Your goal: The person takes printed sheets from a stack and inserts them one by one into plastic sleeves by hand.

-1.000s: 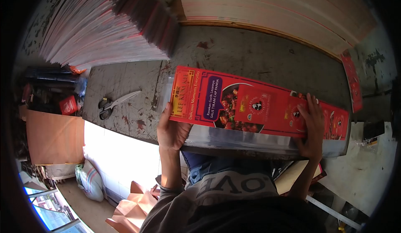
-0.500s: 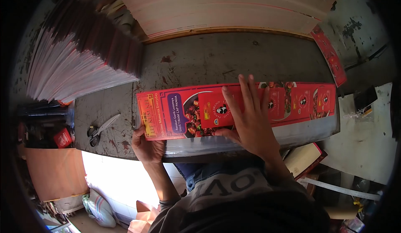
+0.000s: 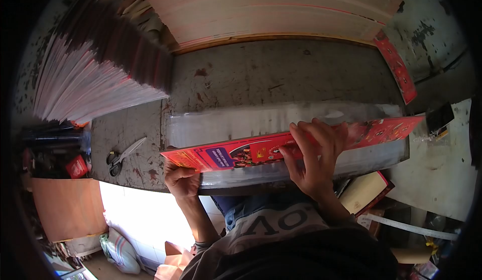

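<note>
A long red printed cardboard panel [image 3: 219, 158] with food pictures is tilted up on its edge above the table. My left hand [image 3: 182, 179] is closed on its lower left corner, the thumb lying against the printed face. Farther right, my right hand [image 3: 317, 162] has its fingers curled over the panel's top edge and its thumb on the front. Under and behind the panel lie clear plastic sleeves [image 3: 241, 124], whose near part also shows below the panel. How many sleeves there are I cannot tell.
Scissors [image 3: 123, 155] with dark handles lie on the dark worn table [image 3: 241, 74], left of my hands. A tall stack of plastic-covered panels [image 3: 100, 87] stands at the left. Pale boards [image 3: 276, 9] rise at the back, and another red panel [image 3: 395, 66] leans at the right.
The panel has gone from lying nearly flat to tilted, uncovering plastic behind it. My right hand's fingers have changed from spread flat on it to curled over its top edge.
</note>
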### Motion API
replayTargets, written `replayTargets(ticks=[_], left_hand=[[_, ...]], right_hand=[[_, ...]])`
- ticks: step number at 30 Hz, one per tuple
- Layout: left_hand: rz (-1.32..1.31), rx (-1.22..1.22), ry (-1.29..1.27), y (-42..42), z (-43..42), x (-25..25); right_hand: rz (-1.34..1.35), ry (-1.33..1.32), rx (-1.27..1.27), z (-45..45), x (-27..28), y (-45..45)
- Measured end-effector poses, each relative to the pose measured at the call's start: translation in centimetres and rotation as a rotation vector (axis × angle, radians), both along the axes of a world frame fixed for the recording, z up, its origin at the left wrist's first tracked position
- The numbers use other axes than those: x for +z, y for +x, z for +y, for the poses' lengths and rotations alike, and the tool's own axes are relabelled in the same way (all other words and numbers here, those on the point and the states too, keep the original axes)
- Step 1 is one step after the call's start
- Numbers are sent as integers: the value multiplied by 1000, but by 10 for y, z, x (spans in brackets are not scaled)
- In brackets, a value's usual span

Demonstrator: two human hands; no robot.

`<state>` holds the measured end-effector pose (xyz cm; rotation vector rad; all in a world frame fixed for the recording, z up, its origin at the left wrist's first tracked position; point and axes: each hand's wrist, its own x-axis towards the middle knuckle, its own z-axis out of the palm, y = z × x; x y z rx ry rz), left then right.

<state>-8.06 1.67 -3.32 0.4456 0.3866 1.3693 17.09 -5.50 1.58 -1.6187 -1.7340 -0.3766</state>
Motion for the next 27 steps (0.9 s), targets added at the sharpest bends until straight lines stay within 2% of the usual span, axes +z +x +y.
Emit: replayTargets(ticks=[5,8,12,13,14,16,18,20,23,27], left_hand=[[-35,23,58,2,-2,3],[-5,-25,192,0,-1,-4],[-11,-23,156,1,-3,1],[2,39,77,3,-5,8],[11,93,-3,6,-5,9],[8,83,25,0,-4,0],[-21,43,63,-2,-3,-4],[-25,16,100,-16,-3,-21],[72,95,21,-15,-7,-17],[49,50,74,-5,-5,-12]], right_hand=[[-52,126,10,-9,-1,1],[-51,162,2,-9,-3,0],[41,161,-30,-9,-3,-7],[30,134,-30,-9,0,-13],[14,107,-36,-7,3,-23],[-145,-46,122,-2,6,-44],[-297,15,183,9,2,-69],[-323,-9,232,16,4,-87],[-319,-10,253,22,4,-86],[-387,59,282,24,-3,-64]])
